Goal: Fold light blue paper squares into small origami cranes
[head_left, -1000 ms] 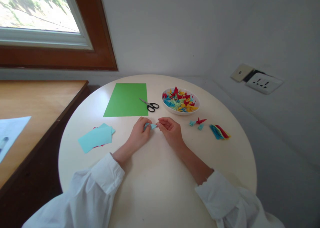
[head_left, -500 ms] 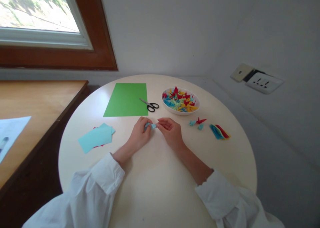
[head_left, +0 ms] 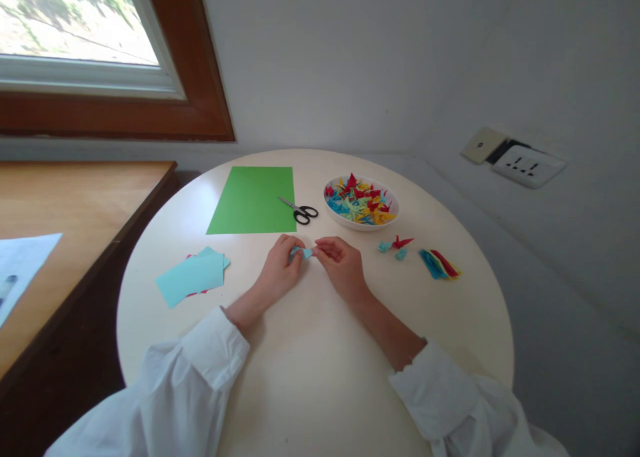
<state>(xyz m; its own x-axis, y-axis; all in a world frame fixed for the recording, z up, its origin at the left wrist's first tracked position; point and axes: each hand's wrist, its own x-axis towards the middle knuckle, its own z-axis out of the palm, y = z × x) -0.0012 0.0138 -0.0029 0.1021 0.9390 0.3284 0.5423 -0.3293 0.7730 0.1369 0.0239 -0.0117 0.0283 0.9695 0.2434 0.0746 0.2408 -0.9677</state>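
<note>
Near the middle of the round white table (head_left: 320, 377), a small piece of folded light blue paper (head_left: 303, 251) is pinched in my left hand (head_left: 281, 265). The thumb and fingers of my right hand (head_left: 342, 262) are closed at the paper's right tip. Part of the folded paper is hidden behind my left fingers. To the right of my right hand lie a small red folded crane (head_left: 401, 242) and two light blue folded pieces (head_left: 385, 247).
Beyond my hands are scissors (head_left: 300, 212), partly on a green sheet (head_left: 255, 200), and a white bowl (head_left: 367, 227) of colourful paper cranes. Light blue paper pieces (head_left: 193, 277) lie left. Folded strips (head_left: 439, 264) in several colours lie right. A wooden desk (head_left: 90, 197) stands at left.
</note>
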